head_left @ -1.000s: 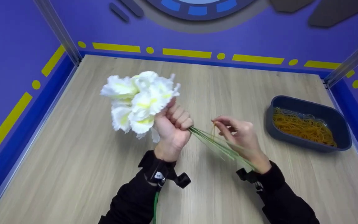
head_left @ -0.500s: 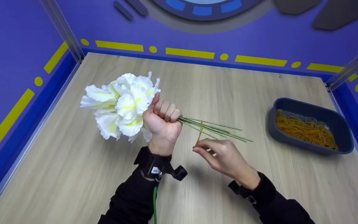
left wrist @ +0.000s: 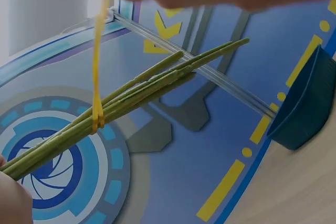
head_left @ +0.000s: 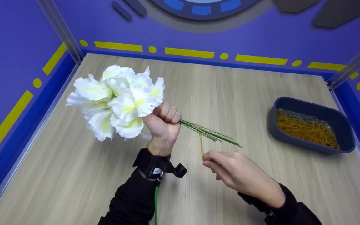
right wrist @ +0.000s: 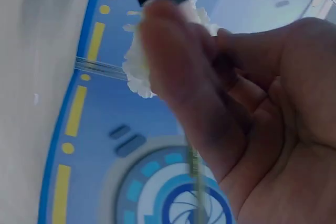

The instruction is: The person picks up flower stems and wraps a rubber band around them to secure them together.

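Note:
My left hand (head_left: 164, 125) grips a bunch of white flowers (head_left: 120, 100) with yellow marks just below the blooms. Out of the fist, toward the right, run the green stems (head_left: 211, 132), their cut ends free in the air. A yellow rubber band (head_left: 201, 145) loops around the stems and is pulled taut toward me. Its near end is pinched between thumb and finger of my right hand (head_left: 239, 172). In the left wrist view the rubber band (left wrist: 97, 87) wraps the stems (left wrist: 121, 95) partway along. Fingers (right wrist: 184, 77) of the right hand hide the pinch in the right wrist view.
A dark blue-grey tub (head_left: 311, 125) with many yellow rubber bands (head_left: 308, 129) stands at the right of the wooden table (head_left: 248, 93). Blue-purple panels (head_left: 198, 37) wall in the back and sides. A green cable (head_left: 156, 203) runs along the left sleeve.
My right hand has moved from beyond the stems toward me, stretching the rubber band across them. The left hand and flowers have shifted left, and the blooms have turned slightly.

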Demonstrator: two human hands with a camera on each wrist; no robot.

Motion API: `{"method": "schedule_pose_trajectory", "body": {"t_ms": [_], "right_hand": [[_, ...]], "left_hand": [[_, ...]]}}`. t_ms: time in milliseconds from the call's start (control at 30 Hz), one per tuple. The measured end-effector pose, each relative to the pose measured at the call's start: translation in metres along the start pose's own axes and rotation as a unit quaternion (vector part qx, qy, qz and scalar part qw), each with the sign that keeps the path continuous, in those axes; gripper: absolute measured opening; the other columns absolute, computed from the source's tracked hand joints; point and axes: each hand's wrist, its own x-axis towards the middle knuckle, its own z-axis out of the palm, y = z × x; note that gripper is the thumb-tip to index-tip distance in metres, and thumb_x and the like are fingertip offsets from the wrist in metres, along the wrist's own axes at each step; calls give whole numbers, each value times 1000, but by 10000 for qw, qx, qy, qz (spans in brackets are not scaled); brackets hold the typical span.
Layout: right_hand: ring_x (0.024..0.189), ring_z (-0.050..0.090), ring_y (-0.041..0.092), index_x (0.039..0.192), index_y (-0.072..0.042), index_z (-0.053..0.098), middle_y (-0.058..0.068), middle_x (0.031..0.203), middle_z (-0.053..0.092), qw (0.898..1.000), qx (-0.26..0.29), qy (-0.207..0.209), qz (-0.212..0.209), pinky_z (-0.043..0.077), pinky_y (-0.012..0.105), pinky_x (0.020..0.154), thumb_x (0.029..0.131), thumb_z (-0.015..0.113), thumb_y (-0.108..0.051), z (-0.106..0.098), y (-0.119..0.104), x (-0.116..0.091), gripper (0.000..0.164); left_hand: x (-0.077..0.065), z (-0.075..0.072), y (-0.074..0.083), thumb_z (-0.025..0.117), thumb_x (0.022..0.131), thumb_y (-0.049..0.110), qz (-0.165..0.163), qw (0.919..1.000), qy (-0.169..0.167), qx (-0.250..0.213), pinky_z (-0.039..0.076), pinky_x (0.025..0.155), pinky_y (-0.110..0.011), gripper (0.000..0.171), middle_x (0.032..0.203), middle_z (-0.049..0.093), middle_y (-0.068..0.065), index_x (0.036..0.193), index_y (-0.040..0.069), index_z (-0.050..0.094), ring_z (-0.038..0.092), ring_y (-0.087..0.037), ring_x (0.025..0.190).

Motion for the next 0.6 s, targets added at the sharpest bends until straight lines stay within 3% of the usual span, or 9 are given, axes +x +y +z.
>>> {"method": "schedule_pose_trajectory", "body": {"t_ms": [133,233,300,467,600], "right_hand": [[60,65,6,106,-3,65,2,79,66,9954,210,734,-586,52,13,57,97,61,3,-14,4,-2,11],[59,68,14,101,6,65,11,78,69,9855,41,1484,-826,55,16,58,97,60,0,-29,11,-4,9],[61,69,14,98,7,66,12,77,69,9783,-105,1946,-695,55,17,59,100,59,-6,-42,14,-8,15],[67,70,9,93,5,68,10,77,70,9624,-404,2677,-238,55,15,64,101,61,-18,-66,18,-13,26],[66,70,10,91,5,69,11,77,71,9549,-505,2831,-743,54,14,66,102,61,-19,-72,29,-7,27]], "left_hand": [[-4,1,-3,74,82,50,-305,9953,-410,827,6,43,-19,68,53,15,9,63,19,17,11,-5,46],[-5,1,-4,73,82,49,-845,9882,-740,1043,6,43,-19,65,53,13,8,63,19,18,9,-5,47],[-5,2,-4,73,82,47,-1289,9815,-946,1057,5,44,-19,64,54,12,8,64,19,18,7,-6,47],[-6,6,-3,72,80,39,-2189,9653,-1151,838,4,45,-19,62,54,11,8,62,19,17,7,-6,47],[-6,9,-2,69,78,26,-2686,9571,-1089,53,5,45,-18,56,54,11,9,61,19,16,7,-5,47]]}}
